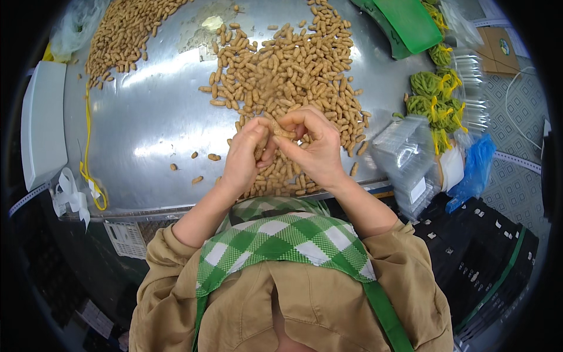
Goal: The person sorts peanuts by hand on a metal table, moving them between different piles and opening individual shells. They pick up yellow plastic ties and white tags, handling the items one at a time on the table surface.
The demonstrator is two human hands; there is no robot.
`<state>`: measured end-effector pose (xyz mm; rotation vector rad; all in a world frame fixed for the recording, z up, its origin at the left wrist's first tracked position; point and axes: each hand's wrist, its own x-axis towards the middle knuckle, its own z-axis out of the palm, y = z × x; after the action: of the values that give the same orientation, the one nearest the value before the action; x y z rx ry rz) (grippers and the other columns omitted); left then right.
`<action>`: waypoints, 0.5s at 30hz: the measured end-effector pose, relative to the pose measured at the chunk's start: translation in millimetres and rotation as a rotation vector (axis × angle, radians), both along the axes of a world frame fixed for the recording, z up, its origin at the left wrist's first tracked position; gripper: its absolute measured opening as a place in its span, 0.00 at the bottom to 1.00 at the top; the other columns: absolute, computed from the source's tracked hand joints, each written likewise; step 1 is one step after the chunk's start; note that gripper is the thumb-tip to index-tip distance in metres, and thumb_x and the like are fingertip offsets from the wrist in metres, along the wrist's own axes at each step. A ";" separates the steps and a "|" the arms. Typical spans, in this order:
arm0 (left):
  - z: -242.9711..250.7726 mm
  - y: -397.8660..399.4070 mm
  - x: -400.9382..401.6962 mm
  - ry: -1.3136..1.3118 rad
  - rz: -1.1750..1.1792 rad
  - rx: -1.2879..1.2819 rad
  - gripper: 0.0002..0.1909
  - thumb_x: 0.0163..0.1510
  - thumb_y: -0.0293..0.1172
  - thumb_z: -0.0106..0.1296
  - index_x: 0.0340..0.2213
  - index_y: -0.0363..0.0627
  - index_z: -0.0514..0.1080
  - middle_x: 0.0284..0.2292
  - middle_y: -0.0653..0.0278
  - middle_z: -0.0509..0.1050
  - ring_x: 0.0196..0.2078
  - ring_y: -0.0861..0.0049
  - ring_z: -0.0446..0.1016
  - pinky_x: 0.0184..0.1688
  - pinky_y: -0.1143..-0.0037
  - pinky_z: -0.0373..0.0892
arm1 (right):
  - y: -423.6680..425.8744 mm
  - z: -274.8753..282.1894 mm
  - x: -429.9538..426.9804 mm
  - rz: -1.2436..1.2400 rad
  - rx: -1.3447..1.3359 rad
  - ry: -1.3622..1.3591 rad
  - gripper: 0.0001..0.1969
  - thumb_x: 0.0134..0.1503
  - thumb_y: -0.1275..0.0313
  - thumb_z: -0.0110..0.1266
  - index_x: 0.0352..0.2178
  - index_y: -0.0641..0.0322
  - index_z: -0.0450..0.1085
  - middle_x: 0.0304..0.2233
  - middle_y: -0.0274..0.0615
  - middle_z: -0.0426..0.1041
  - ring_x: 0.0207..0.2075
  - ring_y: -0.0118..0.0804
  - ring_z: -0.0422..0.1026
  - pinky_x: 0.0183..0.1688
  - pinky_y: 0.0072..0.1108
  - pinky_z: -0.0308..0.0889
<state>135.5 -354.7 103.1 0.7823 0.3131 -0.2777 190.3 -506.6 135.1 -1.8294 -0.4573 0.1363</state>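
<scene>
Fingertips of both hands meet at an unshelled peanut (281,129) above the near part of a large peanut heap (292,72). My left hand (243,152) curls around more peanuts (261,147), partly hidden by its fingers; their number cannot be told. On the other side, my right hand (316,143) pinches the peanut between thumb and index finger, its other fingers bent behind. Below the hands, the heap runs down to the near edge of the metal table (149,119). A few loose peanuts (214,157) lie left of my left hand.
A second peanut pile (127,33) lies far left. A white box (44,125) and yellow strap (88,119) are along the left side. At right are a green plastic scoop-like container (413,24), green vegetable bundles with yellow ties (433,108), clear plastic packaging (402,154) and a blue bag (475,169).
</scene>
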 end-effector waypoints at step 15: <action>5.0 8.4 -30.8 -0.040 0.178 0.089 0.09 0.55 0.23 0.53 0.39 0.36 0.72 0.22 0.74 0.68 0.19 0.93 0.56 0.19 0.87 0.52 | 9.5 -19.5 -36.4 -0.001 0.258 0.348 0.09 0.44 0.77 0.64 0.28 0.67 0.72 0.26 0.33 0.70 0.26 0.22 0.67 0.29 0.15 0.64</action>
<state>104.8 -346.2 108.1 0.8405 0.3572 -0.0813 153.9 -497.2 115.6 -1.5141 -0.2172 0.3714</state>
